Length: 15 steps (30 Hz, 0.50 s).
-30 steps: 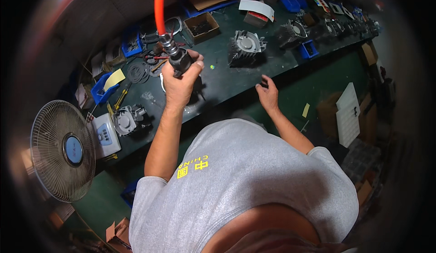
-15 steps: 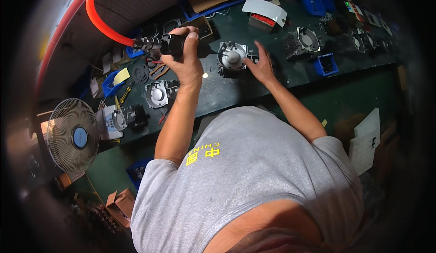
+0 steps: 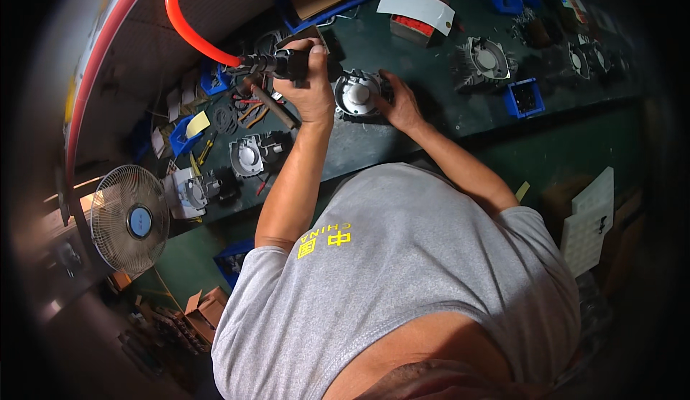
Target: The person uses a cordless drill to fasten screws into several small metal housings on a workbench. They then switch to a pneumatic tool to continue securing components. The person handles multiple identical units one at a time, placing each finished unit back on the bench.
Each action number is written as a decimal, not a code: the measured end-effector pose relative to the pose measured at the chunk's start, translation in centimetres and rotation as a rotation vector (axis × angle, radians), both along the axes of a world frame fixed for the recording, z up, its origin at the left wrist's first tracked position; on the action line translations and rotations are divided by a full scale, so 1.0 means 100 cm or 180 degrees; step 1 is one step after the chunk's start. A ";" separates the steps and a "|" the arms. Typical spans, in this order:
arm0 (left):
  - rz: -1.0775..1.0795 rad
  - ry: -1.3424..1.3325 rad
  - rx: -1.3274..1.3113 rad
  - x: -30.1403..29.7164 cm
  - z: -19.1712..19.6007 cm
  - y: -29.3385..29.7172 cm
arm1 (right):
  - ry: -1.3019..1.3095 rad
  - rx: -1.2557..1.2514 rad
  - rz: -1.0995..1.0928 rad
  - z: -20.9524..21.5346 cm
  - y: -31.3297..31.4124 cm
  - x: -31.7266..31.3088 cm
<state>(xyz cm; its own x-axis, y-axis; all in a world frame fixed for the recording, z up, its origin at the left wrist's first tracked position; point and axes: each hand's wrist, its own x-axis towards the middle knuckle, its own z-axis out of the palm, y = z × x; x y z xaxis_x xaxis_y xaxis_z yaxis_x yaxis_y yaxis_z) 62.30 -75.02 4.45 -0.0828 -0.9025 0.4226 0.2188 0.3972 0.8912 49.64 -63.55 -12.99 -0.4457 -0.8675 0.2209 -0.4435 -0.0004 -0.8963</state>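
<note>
My left hand [image 3: 310, 87] is closed around a black pneumatic driver [image 3: 291, 66], which has an orange air hose [image 3: 188, 30] joined to its back end. The driver points right, toward a round silver metal housing [image 3: 357, 98] on the bench; the hand and the dim light hide its tip. Curled at the housing's right side, my right hand [image 3: 402, 105] holds it with thumb and fingers. A hammer [image 3: 273, 105] with a wooden handle lies just left of my left wrist. Closer to me sits a second metal housing [image 3: 248, 155].
The dark green bench [image 3: 424, 123] carries another housing [image 3: 489, 58] at right, beside a blue bin [image 3: 525, 98]. A red-filled box [image 3: 412, 28] under a white sheet stands at the back. Pliers and cables lie at left, and a fan [image 3: 131, 219] stands at the left end.
My right hand has closed in on the housing, its fingers now curled at the edge. The view has shifted slightly. The hammer beside my left wrist shows more clearly.
</note>
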 end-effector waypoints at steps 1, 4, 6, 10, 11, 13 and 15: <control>-0.0012 0.0034 0.0039 0.000 -0.002 -0.001 | 0.0052 -0.0010 -0.0008 0.000 -0.001 0.000; -0.0032 0.0092 0.0097 0.000 -0.004 -0.004 | 0.0079 0.0034 -0.0053 -0.001 -0.002 0.001; -0.0029 0.0074 0.0058 -0.001 -0.003 -0.004 | 0.0131 -0.0001 -0.0083 -0.001 -0.002 0.001; -0.0977 -0.0568 -0.0105 -0.007 0.011 -0.016 | -0.0480 -0.0003 0.0138 0.004 -0.004 0.000; -0.1224 -0.0659 0.0021 -0.015 0.015 -0.018 | -0.0449 0.0000 0.0151 0.003 -0.004 0.000; -0.1461 -0.0991 -0.0001 -0.024 0.011 -0.022 | -0.0389 0.0004 0.0161 0.000 -0.002 0.000; -0.1548 -0.0979 -0.0008 -0.033 0.014 -0.022 | -0.0205 -0.0101 0.0129 -0.004 -0.003 -0.002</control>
<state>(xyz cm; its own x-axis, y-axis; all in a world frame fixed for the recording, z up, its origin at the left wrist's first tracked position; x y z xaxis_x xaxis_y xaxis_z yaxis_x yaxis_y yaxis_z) 59.00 -77.19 5.84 -0.6074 -0.7290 0.3156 0.1078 0.3180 0.9419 49.42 -63.86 -13.43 -0.4246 -0.8781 0.2204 -0.3838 -0.0459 -0.9223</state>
